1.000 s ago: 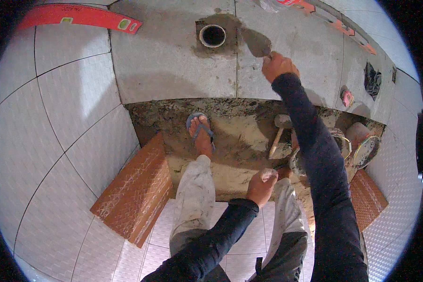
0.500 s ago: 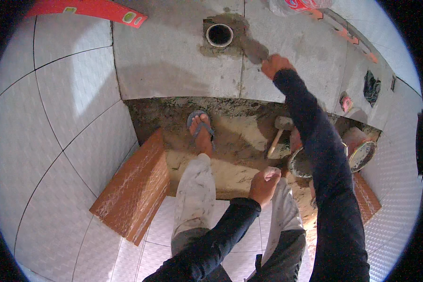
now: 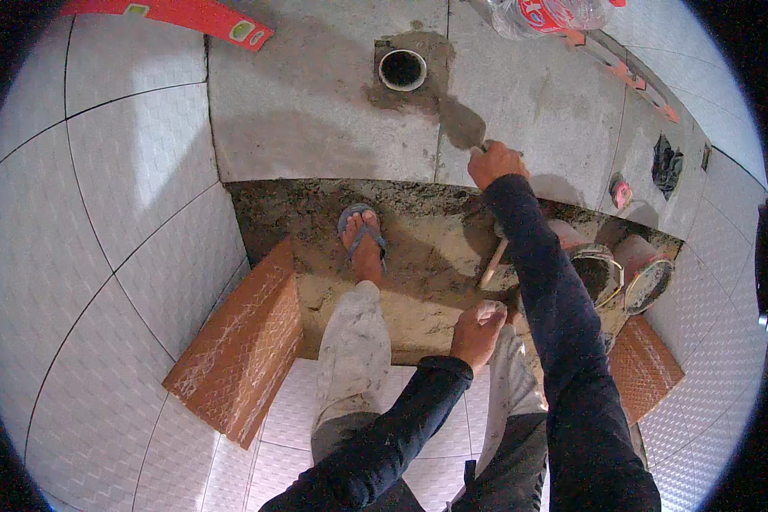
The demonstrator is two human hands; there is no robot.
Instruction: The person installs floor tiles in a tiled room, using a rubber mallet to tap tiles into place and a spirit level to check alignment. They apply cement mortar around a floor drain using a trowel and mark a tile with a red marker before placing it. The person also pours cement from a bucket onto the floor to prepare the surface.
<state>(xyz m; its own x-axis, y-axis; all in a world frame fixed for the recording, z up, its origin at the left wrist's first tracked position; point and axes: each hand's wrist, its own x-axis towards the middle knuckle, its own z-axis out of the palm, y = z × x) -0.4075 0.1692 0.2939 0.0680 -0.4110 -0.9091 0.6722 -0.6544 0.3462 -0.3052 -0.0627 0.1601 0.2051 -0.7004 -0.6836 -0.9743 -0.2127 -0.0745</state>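
Note:
My right hand (image 3: pixel 497 164) is closed round the handle of a trowel (image 3: pixel 462 125). Its mortar-smeared blade lies against the grey tiled surface, just below and to the right of a round pipe opening (image 3: pixel 403 70). Wet mortar (image 3: pixel 427 101) is smeared round the pipe's white rim. Over by my right knee, my left hand (image 3: pixel 478 334) is closed with its fingers curled; whether anything is inside them is hidden.
A red spirit level (image 3: pixel 200 20) lies at the far left, a plastic bottle (image 3: pixel 542 15) at the far right. Two buckets (image 3: pixel 650 286) and a wooden-handled mallet (image 3: pixel 495 263) stand by my right forearm. A brown tiled step (image 3: pixel 235 350) juts out left of my foot.
My right hand has drawn the trowel nearer to me, away from beside the pipe opening. My left hand has barely moved.

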